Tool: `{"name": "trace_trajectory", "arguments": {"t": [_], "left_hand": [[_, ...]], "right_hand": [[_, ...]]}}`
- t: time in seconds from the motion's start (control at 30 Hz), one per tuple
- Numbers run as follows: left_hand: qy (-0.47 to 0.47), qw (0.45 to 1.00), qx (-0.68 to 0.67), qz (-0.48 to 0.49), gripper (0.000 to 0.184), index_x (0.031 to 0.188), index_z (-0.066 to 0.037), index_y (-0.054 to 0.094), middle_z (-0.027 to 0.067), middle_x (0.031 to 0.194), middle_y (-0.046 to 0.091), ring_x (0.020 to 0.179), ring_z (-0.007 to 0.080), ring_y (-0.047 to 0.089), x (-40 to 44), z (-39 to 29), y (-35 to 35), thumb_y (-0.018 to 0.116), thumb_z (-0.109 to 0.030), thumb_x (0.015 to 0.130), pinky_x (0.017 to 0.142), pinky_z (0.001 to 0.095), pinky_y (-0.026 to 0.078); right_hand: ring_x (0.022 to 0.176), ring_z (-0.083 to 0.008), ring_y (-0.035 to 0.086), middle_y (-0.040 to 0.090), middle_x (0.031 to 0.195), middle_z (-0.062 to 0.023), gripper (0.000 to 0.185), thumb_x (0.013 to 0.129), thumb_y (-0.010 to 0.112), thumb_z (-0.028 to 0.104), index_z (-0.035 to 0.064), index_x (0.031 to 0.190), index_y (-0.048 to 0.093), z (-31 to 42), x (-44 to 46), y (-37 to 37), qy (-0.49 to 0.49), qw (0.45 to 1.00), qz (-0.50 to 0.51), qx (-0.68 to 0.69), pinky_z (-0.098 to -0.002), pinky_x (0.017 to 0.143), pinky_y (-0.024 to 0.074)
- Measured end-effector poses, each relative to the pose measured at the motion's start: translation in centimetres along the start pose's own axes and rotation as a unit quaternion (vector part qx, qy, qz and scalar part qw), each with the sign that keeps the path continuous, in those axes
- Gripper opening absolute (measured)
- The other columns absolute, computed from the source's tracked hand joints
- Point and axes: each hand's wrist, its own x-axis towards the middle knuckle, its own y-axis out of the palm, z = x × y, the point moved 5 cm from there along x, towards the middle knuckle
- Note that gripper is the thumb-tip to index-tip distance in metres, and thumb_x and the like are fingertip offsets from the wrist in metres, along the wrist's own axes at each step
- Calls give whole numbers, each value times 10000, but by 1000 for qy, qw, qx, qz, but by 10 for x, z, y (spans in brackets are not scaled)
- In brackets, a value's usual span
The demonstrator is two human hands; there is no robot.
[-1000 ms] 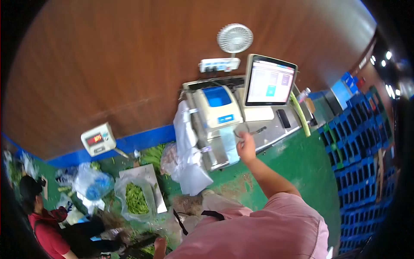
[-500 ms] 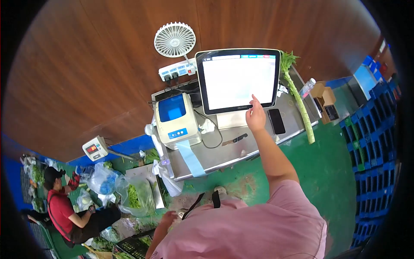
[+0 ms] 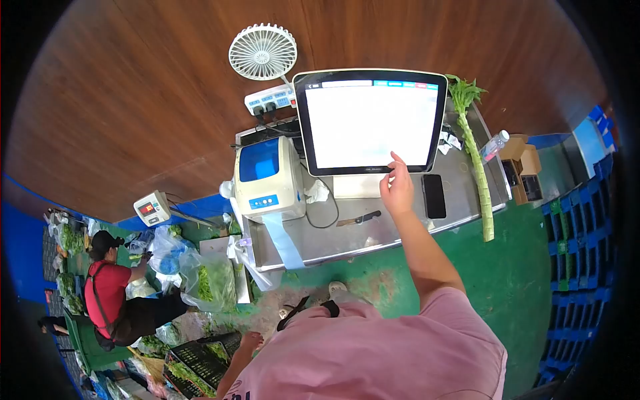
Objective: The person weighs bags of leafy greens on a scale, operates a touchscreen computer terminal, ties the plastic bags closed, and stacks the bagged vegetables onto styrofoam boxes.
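Observation:
My right hand (image 3: 398, 189) is raised at the lower edge of the touch monitor (image 3: 370, 127), its index finger extended toward the bright screen and the other fingers partly curled; nothing shows in it. Whether the fingertip touches the glass is unclear. My left hand (image 3: 251, 341) hangs low beside my body, near a black crate of greens (image 3: 193, 367); its fingers are too small to read. Left of the monitor stands a label printer (image 3: 269, 177) with a pale blue strip (image 3: 283, 241) hanging out. A knife (image 3: 359, 219) and a phone (image 3: 434, 196) lie on the metal table (image 3: 327, 247).
A long green stalk (image 3: 479, 180), a bottle (image 3: 494, 146) and an open carton (image 3: 522, 167) are at the right. A white fan (image 3: 263, 53) stands above a power strip (image 3: 270, 100). At left, a person in red (image 3: 110, 287) sits near bagged vegetables (image 3: 210, 283).
The view has swung toward the monitor. My right hand has moved from beside the printer's strip to the screen, its index finger now extended. The screen has gone from tiles to mostly white.

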Motion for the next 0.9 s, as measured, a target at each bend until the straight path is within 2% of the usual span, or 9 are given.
{"name": "trace_trajectory", "arguments": {"t": [0.03,0.1,0.13,0.23,0.33,0.47,0.67,0.77,0.9], "left_hand": [[-70,997,-9,-15,310,1002,-22,519,89,734,607,613,147,576,-5,-8,1,599,-83,709,490,258,439],[-317,942,-83,-75,316,1005,-24,517,87,741,605,621,144,576,-7,-56,10,600,-91,708,498,257,441],[-355,925,-95,-93,318,1007,-25,516,86,744,604,626,142,576,-5,-80,13,600,-96,708,501,256,443],[-336,930,-97,-115,320,1012,-30,513,80,781,599,663,140,578,10,-123,15,594,-109,712,540,257,448],[-329,933,-90,-116,318,1016,-35,510,72,825,594,705,142,578,20,-134,15,584,-115,717,588,264,451],[-336,930,-83,-125,312,1013,-36,513,71,823,597,716,151,581,20,-145,12,579,-111,717,615,272,455],[-373,915,-84,-128,291,1005,-31,529,74,802,607,719,157,584,4,-130,5,564,-95,724,618,284,462],[-385,908,-86,-141,276,1003,-30,537,71,785,608,705,154,587,-3,-119,1,553,-87,733,603,278,465],[-370,913,-104,-139,263,999,-34,543,68,750,607,652,143,576,-9,-117,-6,549,-76,739,556,268,459]], "right_hand": [[603,-166,508,475,1181,-131,220,664,470,-27,23,874,425,2,4,0,-10,1000,-3,2,-262,528,439],[573,-161,503,469,1189,-136,223,669,472,-24,20,881,419,2,10,5,-2,1000,10,5,-259,526,440],[559,-158,501,465,1194,-138,224,671,473,-22,18,884,416,3,14,8,1,1000,14,6,-258,525,441],[519,-148,490,465,1195,-138,235,670,476,-21,19,893,412,6,23,11,1,1000,10,6,-258,517,440],[554,-192,522,486,1168,-116,232,666,486,-4,33,887,428,7,27,13,17,1000,6,14,-296,539,439],[553,-191,520,486,1165,-123,234,660,478,-17,27,884,427,9,33,13,9,1000,-6,2,-286,524,434],[518,-181,492,502,1126,-141,228,639,468,-37,19,855,423,-7,18,3,4,995,-86,51,-277,506,419],[492,-120,435,500,1147,-120,227,648,461,-43,27,859,415,-24,-10,11,15,999,-27,18,-235,462,385],[481,-120,431,512,1123,-118,240,652,445,-57,39,870,417,-21,-18,19,9,999,-28,-37,-231,476,385]]}}
